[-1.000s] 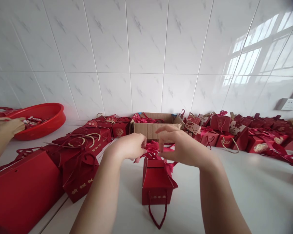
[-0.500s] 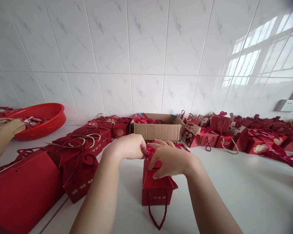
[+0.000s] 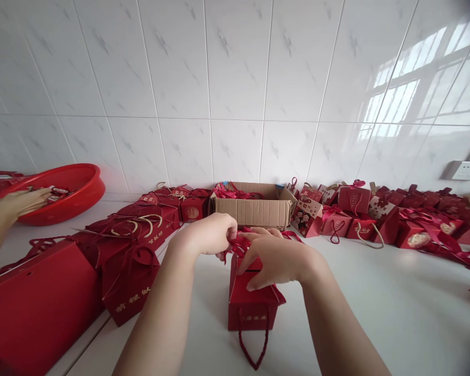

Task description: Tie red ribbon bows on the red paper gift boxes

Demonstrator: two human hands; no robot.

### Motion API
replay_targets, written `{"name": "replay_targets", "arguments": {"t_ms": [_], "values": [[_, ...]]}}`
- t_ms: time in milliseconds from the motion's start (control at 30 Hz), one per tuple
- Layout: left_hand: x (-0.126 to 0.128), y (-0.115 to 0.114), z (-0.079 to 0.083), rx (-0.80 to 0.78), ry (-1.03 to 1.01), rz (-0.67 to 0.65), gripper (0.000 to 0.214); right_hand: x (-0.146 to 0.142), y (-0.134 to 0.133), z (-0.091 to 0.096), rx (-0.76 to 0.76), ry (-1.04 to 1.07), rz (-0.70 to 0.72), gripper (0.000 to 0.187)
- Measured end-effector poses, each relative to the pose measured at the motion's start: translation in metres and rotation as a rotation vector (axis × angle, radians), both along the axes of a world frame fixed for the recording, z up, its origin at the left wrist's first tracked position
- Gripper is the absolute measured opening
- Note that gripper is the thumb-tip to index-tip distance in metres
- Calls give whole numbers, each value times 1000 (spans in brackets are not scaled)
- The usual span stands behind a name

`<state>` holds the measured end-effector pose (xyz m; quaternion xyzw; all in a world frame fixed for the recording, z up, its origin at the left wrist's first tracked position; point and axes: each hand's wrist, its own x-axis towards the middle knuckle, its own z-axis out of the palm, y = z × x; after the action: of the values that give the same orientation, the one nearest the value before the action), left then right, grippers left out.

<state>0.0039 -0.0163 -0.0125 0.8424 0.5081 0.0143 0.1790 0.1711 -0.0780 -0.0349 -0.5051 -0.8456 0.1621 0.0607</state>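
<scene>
A small red gift box (image 3: 252, 305) with a twisted cord handle stands on the white counter (image 3: 395, 308) in front of me. A red ribbon (image 3: 238, 244) lies bunched over its top. My left hand (image 3: 208, 236) is closed in a pinch on the ribbon at the box's upper left. My right hand (image 3: 273, 256) rests on the box's top with curled fingers, pressing the ribbon and flap.
A cardboard box (image 3: 251, 206) of red ribbons sits by the tiled wall. Finished red gift boxes (image 3: 352, 216) line the back right. Flat red boxes and bags (image 3: 129, 245) pile at left. Another person's hand (image 3: 18, 203) reaches into a red basin (image 3: 68, 190).
My right hand dropped from above the box onto its top and closed in on the ribbon. My left hand stayed pinched. The other person's hand stretched out a little further into the basin.
</scene>
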Motion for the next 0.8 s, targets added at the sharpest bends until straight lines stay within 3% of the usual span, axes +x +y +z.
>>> {"name": "replay_targets", "arguments": {"t_ms": [333, 533, 800], "values": [[6, -4, 2, -46, 64, -42, 21, 0, 3, 4, -66, -52, 29, 31], [10, -7, 4, -39, 75, -89, 19, 2, 3, 1, -15, -54, 33, 29], [6, -4, 3, -26, 1, -114, 18, 5, 3, -2, -42, 14, -37, 28]]}}
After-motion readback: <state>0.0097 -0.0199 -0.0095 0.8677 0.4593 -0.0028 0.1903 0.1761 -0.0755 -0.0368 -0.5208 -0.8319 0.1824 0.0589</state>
